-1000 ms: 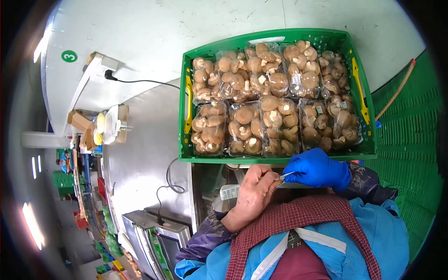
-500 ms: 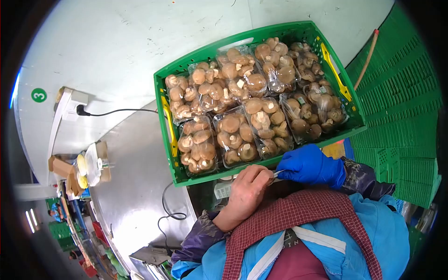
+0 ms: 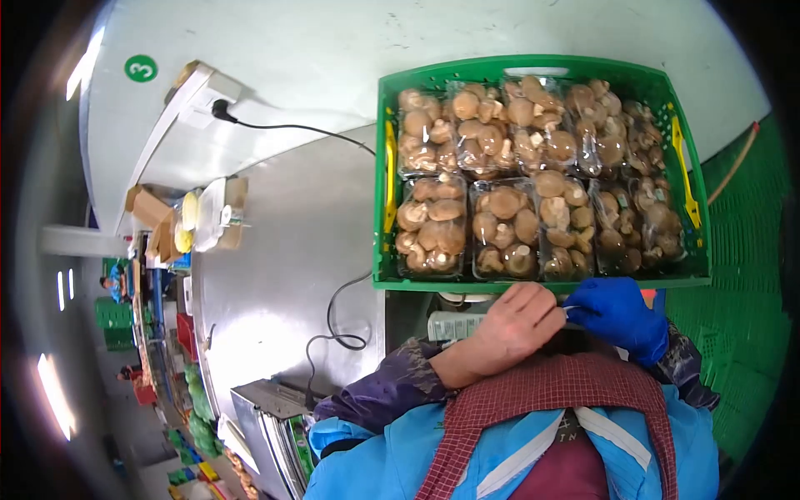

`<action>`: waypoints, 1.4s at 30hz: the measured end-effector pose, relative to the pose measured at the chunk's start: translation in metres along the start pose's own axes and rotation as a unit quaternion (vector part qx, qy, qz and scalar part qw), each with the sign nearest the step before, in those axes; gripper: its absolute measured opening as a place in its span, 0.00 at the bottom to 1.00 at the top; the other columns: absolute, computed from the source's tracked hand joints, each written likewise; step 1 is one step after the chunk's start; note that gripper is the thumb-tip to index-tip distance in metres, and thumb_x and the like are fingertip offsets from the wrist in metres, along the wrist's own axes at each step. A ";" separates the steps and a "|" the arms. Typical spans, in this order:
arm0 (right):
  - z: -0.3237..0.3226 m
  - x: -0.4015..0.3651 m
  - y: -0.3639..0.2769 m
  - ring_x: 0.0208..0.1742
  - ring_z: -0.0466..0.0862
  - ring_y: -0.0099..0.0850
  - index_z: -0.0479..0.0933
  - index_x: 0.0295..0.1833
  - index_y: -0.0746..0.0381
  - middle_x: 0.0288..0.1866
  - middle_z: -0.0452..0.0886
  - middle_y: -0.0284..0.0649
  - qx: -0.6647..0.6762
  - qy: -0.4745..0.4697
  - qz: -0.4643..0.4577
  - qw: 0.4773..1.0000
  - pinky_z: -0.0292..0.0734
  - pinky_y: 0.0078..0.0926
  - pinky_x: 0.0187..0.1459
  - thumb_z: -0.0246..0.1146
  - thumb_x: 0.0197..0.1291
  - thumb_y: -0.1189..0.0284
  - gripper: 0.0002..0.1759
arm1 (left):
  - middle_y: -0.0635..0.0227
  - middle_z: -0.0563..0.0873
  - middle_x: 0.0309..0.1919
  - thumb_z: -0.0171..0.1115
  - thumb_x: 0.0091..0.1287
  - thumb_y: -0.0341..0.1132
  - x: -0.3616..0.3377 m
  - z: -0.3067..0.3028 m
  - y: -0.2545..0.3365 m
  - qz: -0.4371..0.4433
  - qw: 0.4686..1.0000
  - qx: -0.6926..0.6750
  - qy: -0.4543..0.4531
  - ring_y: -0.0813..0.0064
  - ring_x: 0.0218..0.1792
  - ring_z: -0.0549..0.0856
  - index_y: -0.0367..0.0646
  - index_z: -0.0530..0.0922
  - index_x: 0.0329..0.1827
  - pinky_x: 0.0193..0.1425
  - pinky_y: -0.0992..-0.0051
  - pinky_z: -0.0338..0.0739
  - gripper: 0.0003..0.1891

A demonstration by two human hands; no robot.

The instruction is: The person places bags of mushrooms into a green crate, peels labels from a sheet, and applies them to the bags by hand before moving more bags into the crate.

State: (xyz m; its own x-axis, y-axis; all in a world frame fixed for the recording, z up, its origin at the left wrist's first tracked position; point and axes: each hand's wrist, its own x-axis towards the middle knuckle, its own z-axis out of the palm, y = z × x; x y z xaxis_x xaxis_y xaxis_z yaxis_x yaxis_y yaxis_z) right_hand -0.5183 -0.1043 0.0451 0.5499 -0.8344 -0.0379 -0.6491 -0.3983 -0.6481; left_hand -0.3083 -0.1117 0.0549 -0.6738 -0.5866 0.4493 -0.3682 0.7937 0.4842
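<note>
My bare left hand (image 3: 518,327) is closed in a pinch just below the front edge of a green crate (image 3: 542,285). Beside it, my right hand (image 3: 618,317) wears a blue glove, its fingers also closed. A small thin white piece (image 3: 571,309) shows between the two hands; its kind I cannot make out. Clear plastic-wrapped packs of brown mushrooms (image 3: 505,229) fill the crate in two rows. Under my left wrist lies a white printed label (image 3: 452,326), partly covered by the hand and sleeve.
A steel worktop (image 3: 275,250) extends left of the crate, with a black cable (image 3: 333,325) lying across it. A socket strip (image 3: 196,100) is on the white panel. Green ribbed crates (image 3: 742,250) stand at right. A metal box (image 3: 271,408) is at lower left.
My view has turned and shifted, so the crate now appears level and farther right. Both hands stay close together below the crate's front edge, fingers closed.
</note>
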 end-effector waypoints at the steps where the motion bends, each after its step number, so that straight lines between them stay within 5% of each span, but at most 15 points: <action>1: 0.000 0.001 -0.001 0.30 0.78 0.40 0.78 0.33 0.56 0.29 0.77 0.39 0.000 -0.001 -0.007 1.000 0.72 0.35 0.29 0.62 0.48 0.63 0.09 | 0.63 0.71 0.30 0.56 0.47 0.29 -0.001 -0.002 0.001 0.021 1.000 0.004 -0.017 0.65 0.34 0.75 0.39 0.73 0.35 0.40 0.70 0.72 0.11; 7: 0.003 0.002 -0.004 0.30 0.78 0.40 0.77 0.34 0.55 0.29 0.77 0.39 -0.036 -0.028 -0.010 0.999 0.72 0.36 0.30 0.63 0.48 0.63 0.10 | 0.64 0.71 0.30 0.57 0.49 0.27 -0.003 -0.025 0.002 -0.012 0.998 -0.039 -0.048 0.66 0.33 0.75 0.39 0.71 0.32 0.38 0.72 0.72 0.08; 9: 0.001 0.003 -0.003 0.30 0.79 0.41 0.77 0.36 0.55 0.29 0.77 0.40 0.000 -0.025 0.025 0.999 0.73 0.36 0.30 0.63 0.49 0.63 0.10 | 0.64 0.72 0.29 0.59 0.53 0.25 0.005 -0.049 -0.011 -0.088 0.984 -0.144 -0.053 0.66 0.33 0.75 0.39 0.71 0.32 0.37 0.73 0.72 0.06; 14: 0.001 -0.006 0.004 0.30 0.79 0.41 0.78 0.36 0.55 0.28 0.78 0.42 0.035 -0.006 0.036 0.999 0.73 0.35 0.31 0.64 0.50 0.64 0.09 | 0.68 0.74 0.26 0.50 0.64 0.27 0.011 -0.107 -0.113 -0.350 0.931 -0.075 -0.078 0.77 0.29 0.75 0.38 0.70 0.36 0.35 0.77 0.71 0.02; 21: 0.009 -0.022 0.011 0.30 0.79 0.41 0.78 0.37 0.56 0.28 0.78 0.42 0.060 0.042 0.050 0.996 0.74 0.34 0.30 0.66 0.47 0.68 0.10 | 0.54 0.80 0.28 0.60 0.56 0.33 0.014 -0.076 -0.205 -0.325 0.909 0.105 -0.237 0.55 0.35 0.80 0.38 0.72 0.37 0.39 0.64 0.73 0.10; 28: 0.007 -0.027 0.010 0.30 0.79 0.40 0.78 0.37 0.57 0.28 0.77 0.42 0.033 0.021 0.064 0.997 0.73 0.33 0.29 0.65 0.49 0.66 0.10 | 0.56 0.82 0.31 0.63 0.52 0.34 0.022 -0.075 -0.212 -0.303 0.885 0.308 -0.173 0.56 0.36 0.81 0.40 0.73 0.37 0.36 0.61 0.75 0.12; 31: 0.011 -0.027 0.014 0.29 0.79 0.40 0.77 0.37 0.57 0.27 0.77 0.42 0.033 0.029 0.059 0.997 0.72 0.34 0.29 0.64 0.49 0.65 0.10 | 0.60 0.81 0.29 0.63 0.54 0.31 0.038 -0.086 -0.193 -0.273 0.933 0.214 -0.093 0.64 0.32 0.83 0.40 0.72 0.37 0.32 0.67 0.75 0.11; 32: 0.011 -0.027 0.015 0.28 0.78 0.41 0.77 0.36 0.57 0.27 0.77 0.42 0.036 0.026 0.052 0.998 0.72 0.35 0.29 0.64 0.50 0.65 0.09 | 0.65 0.80 0.27 0.63 0.56 0.29 0.042 -0.083 -0.188 -0.303 0.944 0.054 -0.123 0.72 0.30 0.81 0.41 0.72 0.39 0.30 0.72 0.74 0.10; 36: 0.011 -0.026 0.018 0.28 0.77 0.42 0.76 0.35 0.58 0.27 0.76 0.42 0.026 0.033 0.023 0.999 0.72 0.35 0.30 0.62 0.52 0.65 0.09 | 0.77 0.76 0.26 0.59 0.60 0.24 0.054 -0.046 -0.160 -0.374 0.861 -0.321 -0.126 0.90 0.27 0.75 0.42 0.72 0.39 0.28 0.86 0.71 0.07; 42: 0.013 -0.034 0.022 0.29 0.77 0.42 0.75 0.35 0.58 0.28 0.76 0.42 0.050 0.030 0.049 0.997 0.72 0.35 0.31 0.61 0.54 0.64 0.09 | 0.66 0.80 0.27 0.59 0.58 0.23 0.040 0.018 -0.164 -0.449 0.839 -0.305 -0.047 0.79 0.26 0.80 0.38 0.73 0.37 0.29 0.80 0.74 0.06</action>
State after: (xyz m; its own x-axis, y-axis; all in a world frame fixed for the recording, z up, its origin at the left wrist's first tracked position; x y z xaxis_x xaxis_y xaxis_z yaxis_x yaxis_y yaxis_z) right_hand -0.5441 -0.0799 0.0227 0.4519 -0.8899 -0.0623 -0.6410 -0.2754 -0.7164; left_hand -0.2859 -0.2621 -0.0200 -0.3584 -0.8661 -0.3485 -0.3773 -0.2071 0.9026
